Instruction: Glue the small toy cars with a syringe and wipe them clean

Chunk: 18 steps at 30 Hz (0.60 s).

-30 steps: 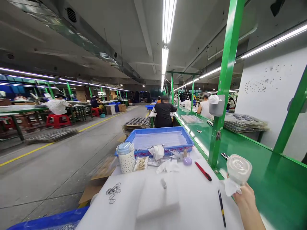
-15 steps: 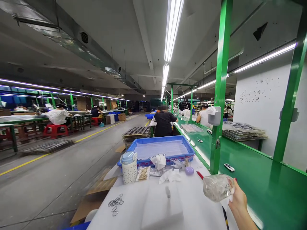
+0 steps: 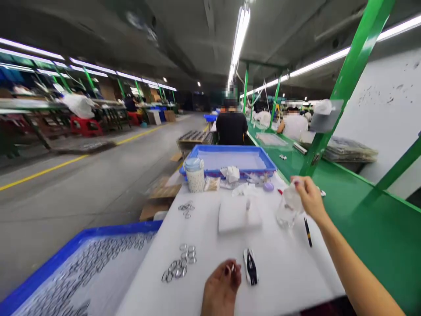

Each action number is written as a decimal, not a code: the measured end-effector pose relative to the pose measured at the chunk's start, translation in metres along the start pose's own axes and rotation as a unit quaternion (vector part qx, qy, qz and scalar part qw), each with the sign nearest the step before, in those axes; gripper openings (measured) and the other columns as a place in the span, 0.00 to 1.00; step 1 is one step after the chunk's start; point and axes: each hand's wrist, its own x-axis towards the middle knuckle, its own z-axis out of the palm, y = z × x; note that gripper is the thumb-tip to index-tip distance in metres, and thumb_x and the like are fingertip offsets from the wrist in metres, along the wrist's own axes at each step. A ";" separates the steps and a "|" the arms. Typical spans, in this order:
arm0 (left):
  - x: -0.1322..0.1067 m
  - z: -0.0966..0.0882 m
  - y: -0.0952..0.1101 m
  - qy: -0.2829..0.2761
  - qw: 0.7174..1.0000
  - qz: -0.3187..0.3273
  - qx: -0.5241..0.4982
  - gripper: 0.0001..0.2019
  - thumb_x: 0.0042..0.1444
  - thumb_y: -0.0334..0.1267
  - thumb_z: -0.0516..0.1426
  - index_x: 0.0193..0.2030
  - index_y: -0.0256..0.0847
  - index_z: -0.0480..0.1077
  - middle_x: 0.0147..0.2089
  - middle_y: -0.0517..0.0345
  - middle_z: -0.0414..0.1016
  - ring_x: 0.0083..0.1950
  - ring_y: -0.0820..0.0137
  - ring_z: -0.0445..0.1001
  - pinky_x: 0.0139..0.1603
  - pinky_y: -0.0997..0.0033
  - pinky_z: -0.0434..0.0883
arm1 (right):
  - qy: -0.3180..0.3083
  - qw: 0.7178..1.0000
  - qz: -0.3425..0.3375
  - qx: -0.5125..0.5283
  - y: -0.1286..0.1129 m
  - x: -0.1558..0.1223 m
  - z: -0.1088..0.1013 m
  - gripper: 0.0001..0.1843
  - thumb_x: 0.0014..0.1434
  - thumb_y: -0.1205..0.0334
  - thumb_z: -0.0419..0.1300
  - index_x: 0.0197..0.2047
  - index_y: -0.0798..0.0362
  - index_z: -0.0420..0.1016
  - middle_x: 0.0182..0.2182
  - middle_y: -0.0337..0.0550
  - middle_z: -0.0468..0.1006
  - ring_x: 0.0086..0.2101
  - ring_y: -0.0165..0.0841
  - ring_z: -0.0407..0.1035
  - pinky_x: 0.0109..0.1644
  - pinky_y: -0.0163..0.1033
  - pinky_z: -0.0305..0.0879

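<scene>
My right hand is closed round the top of a clear bottle, at the right side of the white-covered table. Blur hides whether its base touches the surface. At the front, my left hand has its fingertips pinched together; what they hold, if anything, is too small to make out. A black and white toy car lies just right of that hand. Dark metal rings lie loose to its left, with more rings farther back. Tweezers lie beside the bottle.
A white foam block lies mid-table. Behind it are a cup, cotton swabs, tissues and a blue tray. Another blue tray full of rings stands low left. A green conveyor runs along the right.
The view has tilted down. My right hand has brought the bottle from a sideways tilt to more upright over the table. My left hand and the near toy car have come into view.
</scene>
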 end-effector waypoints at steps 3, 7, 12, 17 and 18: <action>-0.002 -0.002 0.005 -0.053 0.999 -0.003 0.011 0.21 0.31 0.44 0.77 0.30 0.34 0.80 0.30 0.56 0.79 0.32 0.74 0.77 0.37 0.80 0.77 | 0.086 0.996 -0.006 0.027 -0.012 -0.004 -0.006 0.18 0.63 0.46 0.52 0.28 0.48 0.57 0.24 0.36 0.72 0.28 0.31 0.68 0.43 0.40 0.67; -0.001 -0.002 0.011 -0.109 0.994 -0.004 0.009 0.15 0.37 0.43 0.76 0.30 0.39 0.81 0.29 0.58 0.80 0.30 0.76 0.78 0.35 0.82 0.77 | -0.047 0.993 -0.036 0.098 -0.048 -0.058 -0.002 0.18 0.68 0.52 0.54 0.28 0.50 0.65 0.16 0.30 0.60 0.16 0.26 0.57 0.24 0.33 0.60; -0.005 -0.003 0.012 -0.107 0.994 0.014 0.025 0.15 0.39 0.46 0.75 0.29 0.41 0.81 0.28 0.58 0.81 0.30 0.75 0.79 0.35 0.80 0.78 | -0.318 0.937 -0.137 0.049 -0.076 -0.142 0.028 0.06 0.66 0.70 0.58 0.41 0.54 0.77 0.29 0.41 0.78 0.28 0.28 0.72 0.31 0.32 0.69; -0.005 -0.007 0.009 -0.087 0.995 0.032 0.041 0.15 0.37 0.46 0.75 0.28 0.41 0.80 0.27 0.60 0.80 0.28 0.75 0.78 0.32 0.80 0.77 | -0.308 0.927 -0.214 0.026 -0.072 -0.165 0.059 0.09 0.68 0.66 0.56 0.47 0.56 0.76 0.36 0.47 0.75 0.30 0.28 0.69 0.30 0.32 0.69; -0.005 -0.008 0.008 -0.081 0.995 0.036 0.043 0.14 0.37 0.44 0.76 0.27 0.41 0.80 0.26 0.61 0.80 0.28 0.76 0.78 0.32 0.81 0.77 | -0.297 0.925 -0.237 -0.002 -0.072 -0.166 0.060 0.10 0.68 0.66 0.54 0.45 0.56 0.76 0.36 0.47 0.75 0.29 0.28 0.68 0.29 0.33 0.68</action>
